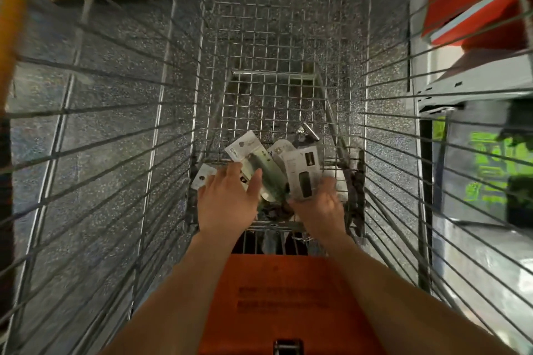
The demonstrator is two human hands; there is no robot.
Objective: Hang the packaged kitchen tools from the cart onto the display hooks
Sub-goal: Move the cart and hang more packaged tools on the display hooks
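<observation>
- Fingers [227,173] of the left hand [225,199] lay spread and fairly straight with the thumb out to the side. They rested on the loose packs and, as far as could be seen, gripped nothing.
- Between that thumb and forefinger sat the green pack [266,179], its card running up and away past the fingertips. A white card [204,177] poked out just beyond the little-finger side.
- Fingers [328,186] of the right hand [320,206] were curled round the lower end of the black pack [302,173]. The thumb looked to be on its near face, and the card stood up past the fingertips.
- Beyond both sets of fingertips lay another card [281,150] and, farther off, a small metal piece [308,131] too blurred to name.
- Every pack was down on the wire floor at the near end of the cart [277,89], just under or beside the fingers.
- No hooks were in view, so how many packs had already gone up could not be told.
- Judged from the layout, this was the picking-up step: one pack was in hand, at least three were left in the cart, and the hanging was yet to be done.
</observation>
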